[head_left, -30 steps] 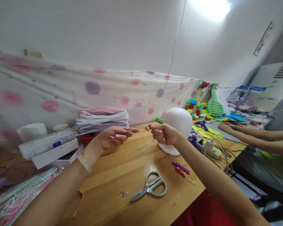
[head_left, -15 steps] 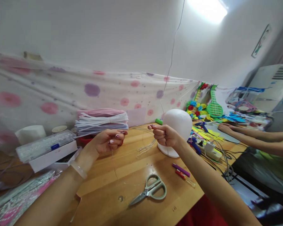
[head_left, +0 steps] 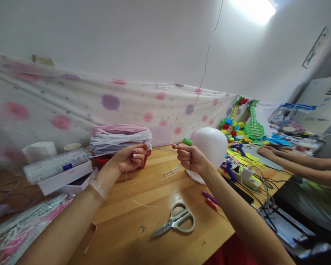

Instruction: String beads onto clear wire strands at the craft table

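A thin pale wire or thread (head_left: pixel 162 143) stretches between my two raised hands above the wooden table (head_left: pixel 121 224). My left hand (head_left: pixel 132 157) pinches one end, in front of the pipe cleaner bundles (head_left: pixel 118 140). My right hand (head_left: pixel 191 156) pinches the other end, its fingers curled, in front of the white foam head (head_left: pixel 210 145). A loose strand hangs below my left fingers. Scissors (head_left: pixel 176 221) lie on the table below my hands, and a bunch of thin pale wires (head_left: pixel 171 172) lies behind, between them.
On the left are a clear bead box (head_left: pixel 56 165) and bagged beads (head_left: pixel 24 228). To the right lie a red lighter (head_left: pixel 212 204), glue guns (head_left: pixel 228 170), a power strip (head_left: pixel 249 178) and cables. Another person's hands (head_left: pixel 267 151) rest farther right.
My hands are spread slightly wider, and the strand between them now looks straight. The view has shifted a little. The other person's hands remain in about the same place.
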A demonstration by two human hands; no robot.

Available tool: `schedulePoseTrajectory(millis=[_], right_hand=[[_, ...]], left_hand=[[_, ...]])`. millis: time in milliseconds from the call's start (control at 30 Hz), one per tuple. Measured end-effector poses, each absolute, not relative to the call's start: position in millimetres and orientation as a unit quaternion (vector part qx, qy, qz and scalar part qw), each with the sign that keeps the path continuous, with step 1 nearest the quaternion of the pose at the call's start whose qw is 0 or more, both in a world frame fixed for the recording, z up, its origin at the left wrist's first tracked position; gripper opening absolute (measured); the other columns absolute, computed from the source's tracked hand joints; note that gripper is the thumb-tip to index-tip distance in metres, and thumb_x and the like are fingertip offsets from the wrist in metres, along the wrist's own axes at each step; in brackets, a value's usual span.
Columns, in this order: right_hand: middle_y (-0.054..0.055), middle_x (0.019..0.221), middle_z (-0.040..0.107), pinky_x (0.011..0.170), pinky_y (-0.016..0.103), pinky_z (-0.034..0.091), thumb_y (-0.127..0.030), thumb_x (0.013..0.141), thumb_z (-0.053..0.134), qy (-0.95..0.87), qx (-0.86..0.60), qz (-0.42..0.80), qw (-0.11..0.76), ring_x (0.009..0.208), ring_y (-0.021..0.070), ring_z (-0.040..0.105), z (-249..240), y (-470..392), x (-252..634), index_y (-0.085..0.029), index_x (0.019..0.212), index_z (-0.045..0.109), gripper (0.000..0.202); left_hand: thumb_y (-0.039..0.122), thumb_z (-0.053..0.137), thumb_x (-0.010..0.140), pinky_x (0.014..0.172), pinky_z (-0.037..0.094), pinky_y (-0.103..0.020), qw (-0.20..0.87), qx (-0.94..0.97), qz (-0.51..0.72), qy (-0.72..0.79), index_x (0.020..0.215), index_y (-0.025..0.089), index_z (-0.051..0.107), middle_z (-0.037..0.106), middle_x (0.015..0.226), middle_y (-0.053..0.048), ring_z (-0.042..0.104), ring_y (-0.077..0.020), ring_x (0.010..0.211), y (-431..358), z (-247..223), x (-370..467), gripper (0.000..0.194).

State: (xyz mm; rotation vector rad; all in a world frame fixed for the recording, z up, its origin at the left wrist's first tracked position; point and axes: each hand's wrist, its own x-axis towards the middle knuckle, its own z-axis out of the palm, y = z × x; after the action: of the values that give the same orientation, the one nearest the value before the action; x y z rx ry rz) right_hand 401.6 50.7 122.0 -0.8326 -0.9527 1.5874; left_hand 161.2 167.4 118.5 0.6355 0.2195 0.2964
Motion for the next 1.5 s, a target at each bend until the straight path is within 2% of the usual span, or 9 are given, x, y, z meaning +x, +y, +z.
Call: schedulePoseTrajectory(millis=[167, 367, 467, 767, 967, 1100, 1200, 1300, 1500], right_hand=[[-0.013, 0.047, 0.011, 0.032, 0.013, 0.009, -0.020, 0.084, 0.059, -0.396, -0.344, 0.658, 0.541, 0.040, 0.0065, 0.005, 120.4, 57.6, 395.4, -0.019, 0.083, 0.048, 0.011], [-0.013, 0.047, 0.012, 0.033, 0.013, 0.007, -0.021, 0.082, 0.060, -0.399, -0.355, 0.659, 0.530, 0.041, 0.0064, 0.003, 115.4, 58.8, 395.7, -0.020, 0.082, 0.046, 0.014], [-0.014, 0.046, 0.013, 0.033, 0.014, 0.006, -0.022, 0.081, 0.062, -0.404, -0.366, 0.658, 0.520, 0.041, 0.0063, 0.003, 112.5, 59.1, 396.9, -0.020, 0.082, 0.047, 0.016], [-0.013, 0.044, 0.022, 0.033, 0.015, 0.007, -0.025, 0.078, 0.063, -0.447, -0.381, 0.668, 0.457, 0.041, 0.0052, 0.006, 111.7, 55.0, 372.6, -0.015, 0.084, 0.056, 0.013], [-0.014, 0.042, 0.022, 0.031, 0.014, 0.009, -0.027, 0.081, 0.060, -0.477, -0.342, 0.691, 0.422, 0.040, 0.0055, 0.004, 118.7, 40.1, 368.9, -0.016, 0.083, 0.055, 0.012], [-0.014, 0.040, 0.022, 0.030, 0.014, 0.013, -0.028, 0.081, 0.061, -0.484, -0.331, 0.703, 0.403, 0.037, 0.0043, 0.007, 121.6, 31.1, 376.2, -0.016, 0.080, 0.055, 0.014], [-0.014, 0.040, 0.024, 0.030, 0.013, 0.016, -0.029, 0.082, 0.062, -0.495, -0.316, 0.713, 0.382, 0.035, 0.0033, 0.010, 122.0, 25.4, 380.5, -0.015, 0.079, 0.056, 0.015], [-0.014, 0.039, 0.025, 0.030, 0.013, 0.018, -0.028, 0.082, 0.062, -0.504, -0.296, 0.720, 0.373, 0.033, 0.0032, 0.012, 120.1, 22.3, 383.5, -0.014, 0.080, 0.058, 0.015], [-0.014, 0.038, 0.025, 0.029, 0.012, 0.019, -0.025, 0.086, 0.058, -0.511, -0.261, 0.728, 0.376, 0.031, 0.0037, 0.013, 116.3, 22.3, 384.8, -0.013, 0.082, 0.059, 0.012]], left_hand=[[0.010, 0.033, 0.098, 0.033, 0.029, -0.007, 0.946, 0.251, 0.188, 0.087, 0.074, 0.015, 0.048, 0.042, 0.038, 0.008, 0.043, -0.0028, 0.031, 171.0, 113.0, 164.9, 0.029], [0.011, 0.035, 0.097, 0.037, 0.034, -0.010, 0.943, 0.249, 0.208, 0.072, 0.075, 0.014, 0.050, 0.039, 0.037, 0.009, 0.044, -0.0045, 0.033, 174.7, 110.9, 165.9, 0.027], [0.010, 0.036, 0.095, 0.035, 0.030, -0.012, 0.942, 0.280, 0.162, 0.090, 0.080, 0.012, 0.054, 0.035, 0.037, 0.009, 0.040, -0.0055, 0.032, 177.9, 108.6, 159.6, 0.023], [0.007, 0.048, 0.086, 0.037, 0.032, -0.017, 0.905, 0.395, 0.007, 0.158, 0.081, 0.006, 0.061, 0.042, 0.045, 0.004, 0.042, -0.0086, 0.038, 179.5, 116.5, 158.5, 0.014], [0.005, 0.055, 0.080, 0.046, 0.046, -0.015, 0.882, 0.460, 0.035, 0.097, 0.102, 0.001, 0.065, 0.064, 0.071, -0.006, 0.056, -0.0070, 0.049, 158.4, 119.5, 150.6, 0.025], [-0.001, 0.053, 0.080, 0.035, 0.038, -0.008, 0.893, 0.444, -0.002, 0.072, 0.102, 0.003, 0.067, 0.071, 0.092, -0.014, 0.055, -0.0026, 0.045, 137.9, 124.3, 144.8, 0.026], [-0.003, 0.049, 0.082, 0.041, 0.045, -0.007, 0.905, 0.423, -0.020, 0.048, 0.102, 0.004, 0.067, 0.069, 0.113, -0.019, 0.068, -0.0071, 0.062, 124.4, 125.7, 143.2, 0.028], [-0.002, 0.049, 0.083, 0.048, 0.049, -0.007, 0.918, 0.395, -0.031, 0.018, 0.105, 0.004, 0.066, 0.068, 0.115, -0.019, 0.073, -0.0127, 0.079, 115.2, 122.2, 143.3, 0.028], [-0.001, 0.044, 0.086, 0.061, 0.057, -0.013, 0.937, 0.344, -0.048, -0.043, 0.108, 0.001, 0.064, 0.070, 0.110, -0.022, 0.073, -0.0161, 0.086, 112.2, 110.8, 142.8, 0.029]])
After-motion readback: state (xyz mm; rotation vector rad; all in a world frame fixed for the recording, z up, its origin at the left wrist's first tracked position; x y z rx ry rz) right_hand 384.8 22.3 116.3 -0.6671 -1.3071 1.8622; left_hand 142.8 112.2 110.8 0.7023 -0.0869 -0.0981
